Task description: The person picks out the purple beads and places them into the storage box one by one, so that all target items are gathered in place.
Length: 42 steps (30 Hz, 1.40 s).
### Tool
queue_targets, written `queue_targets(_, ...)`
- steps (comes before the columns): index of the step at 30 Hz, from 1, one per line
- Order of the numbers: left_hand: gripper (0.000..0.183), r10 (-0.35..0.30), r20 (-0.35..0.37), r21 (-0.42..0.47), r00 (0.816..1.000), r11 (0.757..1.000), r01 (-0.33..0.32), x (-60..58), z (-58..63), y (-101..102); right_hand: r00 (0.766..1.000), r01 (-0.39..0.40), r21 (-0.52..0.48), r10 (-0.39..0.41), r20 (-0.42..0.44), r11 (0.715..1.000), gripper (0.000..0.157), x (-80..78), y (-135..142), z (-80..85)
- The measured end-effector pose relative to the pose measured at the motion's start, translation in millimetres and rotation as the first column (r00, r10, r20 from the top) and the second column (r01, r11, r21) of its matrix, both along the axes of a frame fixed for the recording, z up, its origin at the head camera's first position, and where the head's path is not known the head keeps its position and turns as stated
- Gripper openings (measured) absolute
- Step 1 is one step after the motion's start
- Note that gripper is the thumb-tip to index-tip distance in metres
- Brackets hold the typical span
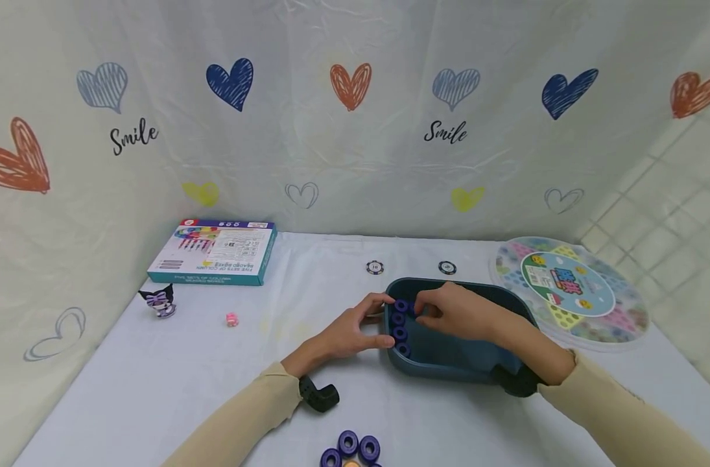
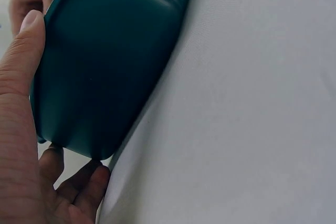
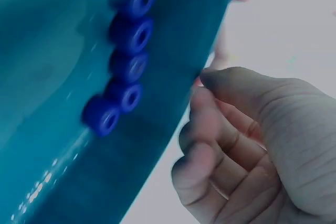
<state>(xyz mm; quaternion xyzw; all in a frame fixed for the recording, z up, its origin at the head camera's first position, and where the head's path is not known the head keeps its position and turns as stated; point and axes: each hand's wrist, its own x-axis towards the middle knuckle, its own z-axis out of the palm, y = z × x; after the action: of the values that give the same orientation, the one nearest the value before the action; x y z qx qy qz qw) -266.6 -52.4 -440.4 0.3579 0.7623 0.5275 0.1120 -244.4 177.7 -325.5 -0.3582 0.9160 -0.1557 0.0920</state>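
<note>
My left hand [image 1: 355, 331] grips the left end of a dark teal tray [image 1: 442, 373], its thumb and fingers spread around the outer wall [image 2: 105, 66]. Inside the tray several purple ring beads [image 1: 399, 333] stand in a row along the left wall. One more purple bead [image 3: 101, 115] sits beside the end of that row. Over the tray, my right hand [image 1: 454, 311] has its fingertips close to this bead in the head view. In the right wrist view the right hand [image 3: 241, 140] has loosely bent fingers, thumb near forefinger, with no bead visible between them.
More purple beads [image 1: 348, 443] lie at the table's front edge around an orange piece [image 1: 351, 464]. A flat box [image 1: 214, 253], a small figurine [image 1: 161, 301] and a pink trinket [image 1: 231, 319] stand left. Two chips [image 1: 375, 267] lie behind; a round game board [image 1: 570, 292] is right.
</note>
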Motion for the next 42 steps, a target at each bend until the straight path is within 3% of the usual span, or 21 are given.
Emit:
queue_targets(5,0.072,0.005,-0.014,-0.009,1.0,1.0,-0.005,1.6,0.9,1,0.998,-0.014,-0.053,0.01,-0.064,0.998,0.01,28.9,-10,2.6)
queue_targets(10,0.071,0.012,-0.038,-0.018,0.999,1.0,-0.013,2.3,2.3,0,0.99,-0.093,-0.131,0.078,-0.115,0.987,0.007,59.8,-23,-2.8)
queue_targets(16,0.072,0.01,-0.039,-0.015,0.999,1.0,-0.011,1.4,3.3,-1,0.99,-0.139,-0.172,0.142,0.005,0.975,0.009,87.9,-34,-15.3)
queue_targets(19,0.072,-0.002,-0.029,-0.003,1.0,1.0,0.002,4.7,9.8,-1,0.983,-0.148,-0.168,0.164,0.082,0.975,0.013,96.9,-38,-21.4)
queue_targets(25,0.07,-0.036,-0.007,-0.002,0.999,0.999,0.036,17.5,33.4,-4,0.942,-0.208,-0.212,0.254,0.218,0.955,0.012,109.6,-44,-36.6)
queue_targets(27,0.069,-0.034,-0.011,-0.006,0.999,0.999,0.034,18.5,35.2,-4,0.93,-0.215,-0.215,0.267,0.253,0.953,0.012,112.0,-45,-40.5)
queue_targets(29,0.069,-0.029,-0.014,0.001,0.999,1.0,0.029,17.7,33.6,-4,0.921,-0.214,-0.218,0.271,0.279,0.952,0.013,112.9,-45,-43.5)
queue_targets(36,0.069,0.004,-0.033,-0.012,0.999,1.0,-0.004,2.5,5.0,0,0.907,-0.276,-0.146,0.308,0.286,0.95,0.023,111.3,-44,-49.3)
queue_targets(39,0.07,0.009,-0.038,-0.016,0.999,1.0,-0.009,2.4,4.8,0,0.899,-0.294,-0.115,0.315,0.303,0.949,0.026,111.5,-44,-49.9)
queue_targets(42,0.071,-0.008,-0.03,0.002,1.0,1.0,0.008,8.5,15.3,-1,0.903,-0.279,-0.081,0.29,0.316,0.957,0.025,111.8,-43,-48.4)
